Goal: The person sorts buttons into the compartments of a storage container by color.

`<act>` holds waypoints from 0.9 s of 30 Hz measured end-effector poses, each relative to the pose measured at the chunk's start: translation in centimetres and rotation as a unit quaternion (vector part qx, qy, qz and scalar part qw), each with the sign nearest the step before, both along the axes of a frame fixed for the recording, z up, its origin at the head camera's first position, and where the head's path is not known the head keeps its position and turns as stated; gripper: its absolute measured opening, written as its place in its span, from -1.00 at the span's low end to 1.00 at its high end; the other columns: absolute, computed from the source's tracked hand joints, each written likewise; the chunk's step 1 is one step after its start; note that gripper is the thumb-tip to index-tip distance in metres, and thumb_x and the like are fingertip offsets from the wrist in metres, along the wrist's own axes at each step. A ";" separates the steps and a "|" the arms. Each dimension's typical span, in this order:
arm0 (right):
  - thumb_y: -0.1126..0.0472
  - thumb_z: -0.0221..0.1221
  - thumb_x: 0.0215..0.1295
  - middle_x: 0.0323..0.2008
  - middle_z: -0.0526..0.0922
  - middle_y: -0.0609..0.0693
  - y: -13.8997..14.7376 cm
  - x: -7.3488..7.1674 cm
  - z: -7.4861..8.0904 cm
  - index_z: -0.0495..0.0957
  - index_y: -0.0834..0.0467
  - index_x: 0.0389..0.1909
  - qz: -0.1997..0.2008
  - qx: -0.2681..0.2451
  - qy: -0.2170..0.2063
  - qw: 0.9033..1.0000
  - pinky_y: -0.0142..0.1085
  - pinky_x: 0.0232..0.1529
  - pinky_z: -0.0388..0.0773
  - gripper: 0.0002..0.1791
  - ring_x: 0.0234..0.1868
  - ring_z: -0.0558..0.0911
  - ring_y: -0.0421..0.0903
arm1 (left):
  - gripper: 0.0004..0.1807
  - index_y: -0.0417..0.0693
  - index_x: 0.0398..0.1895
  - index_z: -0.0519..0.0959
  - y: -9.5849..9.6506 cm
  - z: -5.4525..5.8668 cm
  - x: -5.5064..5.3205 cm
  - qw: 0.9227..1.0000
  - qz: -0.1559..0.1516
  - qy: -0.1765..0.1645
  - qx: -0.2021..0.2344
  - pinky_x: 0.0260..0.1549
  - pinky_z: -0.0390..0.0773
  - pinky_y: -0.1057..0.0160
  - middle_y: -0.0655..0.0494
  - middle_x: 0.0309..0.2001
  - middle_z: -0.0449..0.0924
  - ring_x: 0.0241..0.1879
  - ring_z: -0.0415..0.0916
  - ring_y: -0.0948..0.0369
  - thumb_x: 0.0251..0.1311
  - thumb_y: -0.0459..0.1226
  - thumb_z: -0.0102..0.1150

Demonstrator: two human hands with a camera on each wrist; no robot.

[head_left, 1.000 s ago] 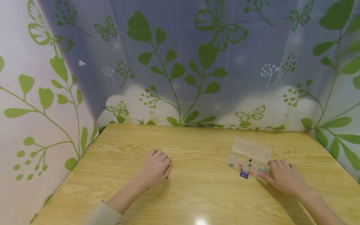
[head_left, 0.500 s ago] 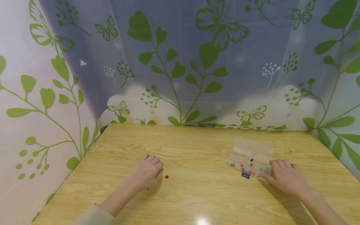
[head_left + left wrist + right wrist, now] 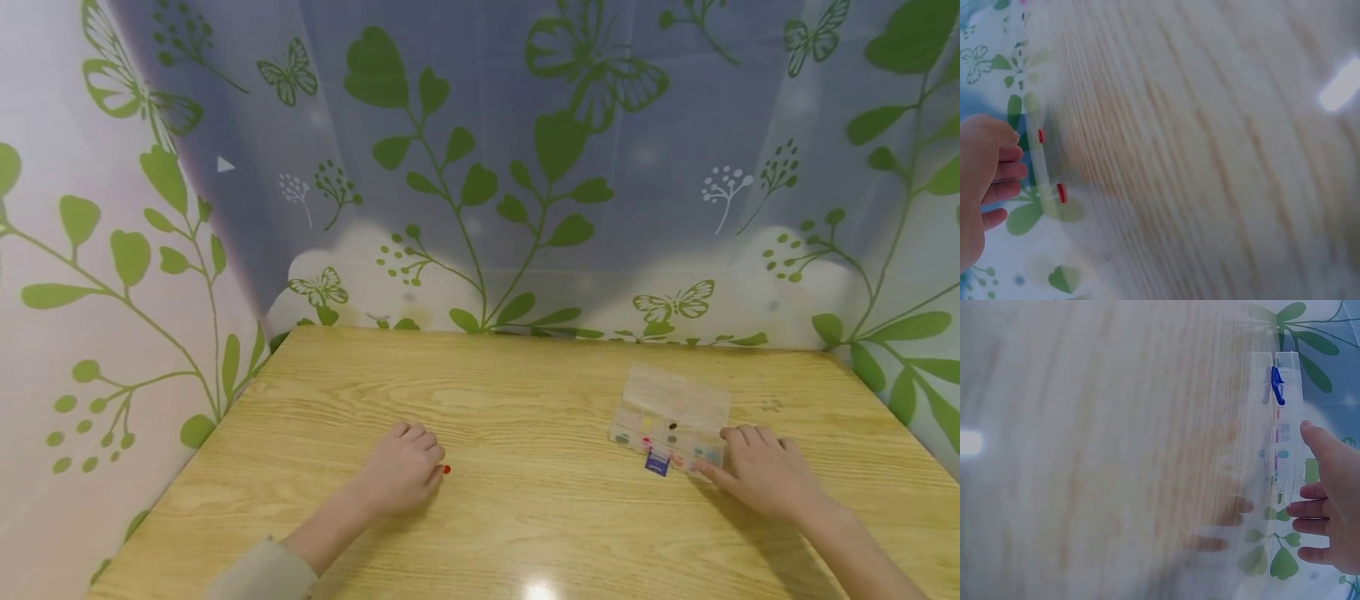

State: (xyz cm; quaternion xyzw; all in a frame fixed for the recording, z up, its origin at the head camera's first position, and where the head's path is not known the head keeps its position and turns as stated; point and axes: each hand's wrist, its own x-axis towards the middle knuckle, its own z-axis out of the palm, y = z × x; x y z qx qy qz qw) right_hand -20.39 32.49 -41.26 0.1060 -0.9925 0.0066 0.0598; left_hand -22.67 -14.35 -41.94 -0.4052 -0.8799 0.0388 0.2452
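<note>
My left hand point(image 3: 405, 469) is low over the wooden table, left of centre, with its fingers loosely curled. Right at its fingertips in the head view is a small red disc point(image 3: 447, 469). From the left wrist, two red pieces show on the table: one red piece point(image 3: 1040, 135) close to the thumb tip, another red piece point(image 3: 1062, 193) farther along. Nothing shows between the fingers. At the right, a clear compartment box point(image 3: 637, 432) lies with its lid raised, holding small coloured pieces. My right hand point(image 3: 772, 475) rests at its right end, thumb along the front edge, fingers fairly straight.
A blue tag-like piece point(image 3: 657, 463) sits at the box's front edge; the right wrist view shows it as a blue clip point(image 3: 1277, 386). Leaf-and-butterfly printed curtains point(image 3: 480, 167) rise behind the table point(image 3: 525, 400) and along its sides.
My left hand shifted left, uncovering the red disc, then came back right beside it. A second red piece near the wrist is now covered in the head view. My right hand stays at the box.
</note>
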 end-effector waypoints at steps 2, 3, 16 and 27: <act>-0.39 -0.04 0.17 -0.17 0.53 0.32 0.1 0.0 0.0 0.45 0.43 -0.05 0.000 -0.002 -0.003 1.000 0.16 -0.30 0.38 -0.12 -0.12 0.47 0.31 | -0.91 0.01 -0.54 0.58 0.1 -0.1 -0.1 1.000 -0.002 0.003 0.001 -0.31 0.41 0.21 0.19 -0.48 0.53 -0.38 0.45 0.20 0.02 -0.21 0.20; -0.39 -0.05 0.18 -0.17 0.52 0.32 0.1 -0.1 0.1 0.45 0.44 -0.05 -0.001 -0.003 -0.005 1.000 0.15 -0.31 0.38 -0.12 -0.12 0.47 0.32 | -0.91 0.01 -0.54 0.58 0.1 -0.2 -0.1 1.000 -0.002 0.004 0.001 -0.32 0.41 0.21 0.19 -0.48 0.52 -0.38 0.45 0.20 0.02 -0.20 0.20; -0.38 -0.06 0.20 -0.14 0.51 0.34 0.0 0.0 0.2 0.42 0.46 -0.01 0.001 -0.019 -0.018 1.000 0.14 -0.31 0.39 -0.11 -0.10 0.45 0.32 | -0.87 0.05 -0.57 0.56 0.5 -0.8 -0.2 0.999 0.005 -0.006 -0.036 -0.26 0.42 0.21 0.23 -0.48 0.49 -0.37 0.43 0.22 0.05 -0.17 0.22; -0.34 -0.05 0.22 -0.11 0.50 0.35 -0.1 0.1 0.3 0.40 0.49 0.00 0.003 -0.032 -0.028 0.999 0.18 -0.24 0.39 -0.12 -0.07 0.44 0.35 | -0.87 0.03 -0.58 0.56 0.7 -1.2 -0.4 0.999 -0.001 -0.001 -0.035 -0.30 0.41 0.22 0.21 -0.51 0.49 -0.42 0.42 0.22 0.05 -0.20 0.24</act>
